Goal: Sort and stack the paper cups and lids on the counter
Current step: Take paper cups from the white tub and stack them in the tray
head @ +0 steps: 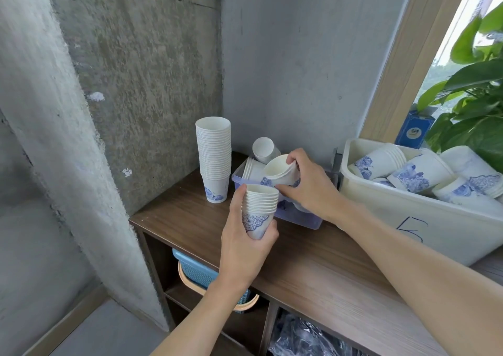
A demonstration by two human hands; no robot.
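Note:
My left hand (pixel 245 244) grips a short stack of white paper cups with blue flower print (pixel 258 208), held upright above the wooden counter (pixel 313 268). My right hand (pixel 307 184) holds a single tilted cup (pixel 280 172) by its rim, just above and behind that stack, over a clear purple tub (pixel 296 214). More cups lie in the tub, one of them (pixel 263 148) on its side at the back. A tall stack of cups (pixel 213 157) stands at the counter's far left corner.
A large white bin (pixel 408 219) holding several short cup stacks sits on the right. A green plant (pixel 473 89) and a blue box (pixel 413 132) stand by the window. Below the counter, a blue basket (pixel 196 271) and plastic bags (pixel 299 336) fill the shelves. Concrete walls close the left and back.

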